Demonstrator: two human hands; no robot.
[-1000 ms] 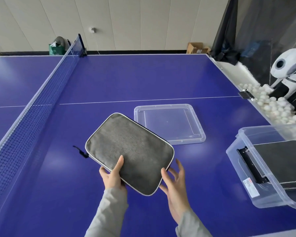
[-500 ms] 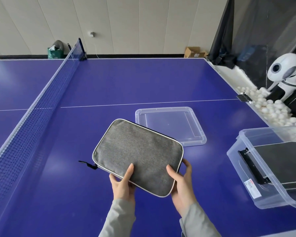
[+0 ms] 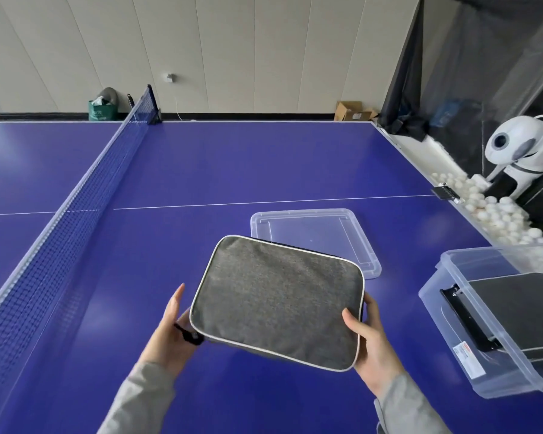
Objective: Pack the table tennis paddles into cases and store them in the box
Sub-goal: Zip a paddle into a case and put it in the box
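Observation:
A grey fabric paddle case (image 3: 278, 300) with white piping is held above the blue table tennis table (image 3: 264, 161), zipped shut. My left hand (image 3: 173, 332) supports its near left corner from below, by the black zipper pull. My right hand (image 3: 369, 343) grips its near right corner, thumb on top. At the right a clear plastic box (image 3: 452, 296) holds another dark grey case (image 3: 524, 308) lying inside. No bare paddle is visible.
The box's clear lid (image 3: 314, 233) lies flat just beyond the held case. The net (image 3: 76, 198) crosses the table at the left. A white ball machine (image 3: 521, 148) and several white balls (image 3: 496, 211) sit past the right edge.
The case has moved right and turned more level. My left hand shifted from on top to under the left corner, and my right hand closed on the right corner.

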